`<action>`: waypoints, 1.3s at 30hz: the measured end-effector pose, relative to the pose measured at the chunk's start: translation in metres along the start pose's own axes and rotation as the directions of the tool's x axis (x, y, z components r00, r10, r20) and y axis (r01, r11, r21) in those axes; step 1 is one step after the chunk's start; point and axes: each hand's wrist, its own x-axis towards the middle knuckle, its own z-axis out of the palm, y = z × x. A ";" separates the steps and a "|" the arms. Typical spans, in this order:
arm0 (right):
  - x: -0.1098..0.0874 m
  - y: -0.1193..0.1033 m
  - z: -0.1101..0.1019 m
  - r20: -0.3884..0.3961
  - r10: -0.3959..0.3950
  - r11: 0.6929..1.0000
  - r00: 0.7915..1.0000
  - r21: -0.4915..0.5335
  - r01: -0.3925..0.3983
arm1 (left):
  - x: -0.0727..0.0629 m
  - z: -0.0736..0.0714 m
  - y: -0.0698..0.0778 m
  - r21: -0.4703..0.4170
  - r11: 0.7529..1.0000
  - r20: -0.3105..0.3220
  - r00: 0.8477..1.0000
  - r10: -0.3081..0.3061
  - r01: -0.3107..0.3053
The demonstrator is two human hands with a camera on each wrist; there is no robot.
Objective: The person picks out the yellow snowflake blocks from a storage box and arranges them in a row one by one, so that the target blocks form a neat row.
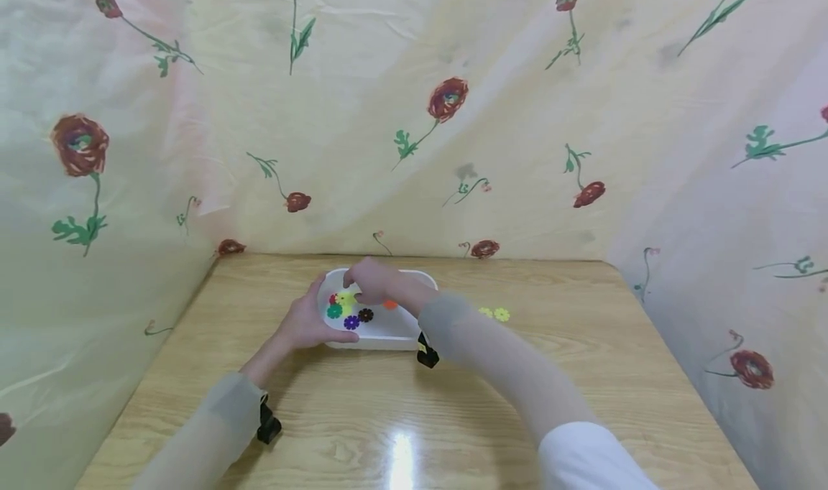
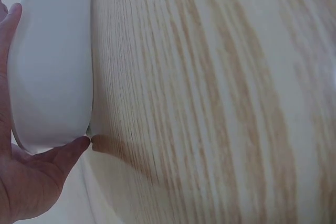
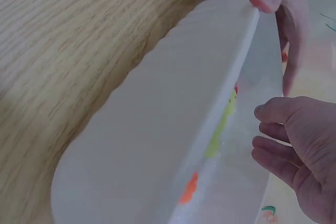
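A white oblong tray (image 1: pixel 382 343) with rounded ends stands near the back of the table. My left hand (image 1: pixel 307 321) grips its left end, the thumb along the near side. Over the tray hovers my right hand (image 1: pixel 375 280), its fingers loosely bent and nothing visible between them in the right wrist view. Small flower-shaped plastic pieces lie inside at the left: a green one (image 1: pixel 334 311), a purple one (image 1: pixel 351 322), a dark brown one (image 1: pixel 366 315), some yellow and a red one (image 1: pixel 333 299). An orange piece (image 1: pixel 390 304) is farther right, partly hidden by the right arm.
Two yellow flower-shaped pieces (image 1: pixel 501 315) lie on the wooden table (image 1: pixel 349 425) right of the tray, one partly behind the right sleeve. Flower-printed cloth (image 1: pixel 362 116) hangs behind the table and along both sides. Black wrist cameras (image 1: pixel 268 424) hang under both forearms.
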 end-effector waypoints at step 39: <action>0.026 -0.014 0.030 0.024 0.066 0.998 0.998 0.010 -0.067 | 0.003 -0.002 -0.001 -0.038 0.999 0.007 1.000 0.000 0.000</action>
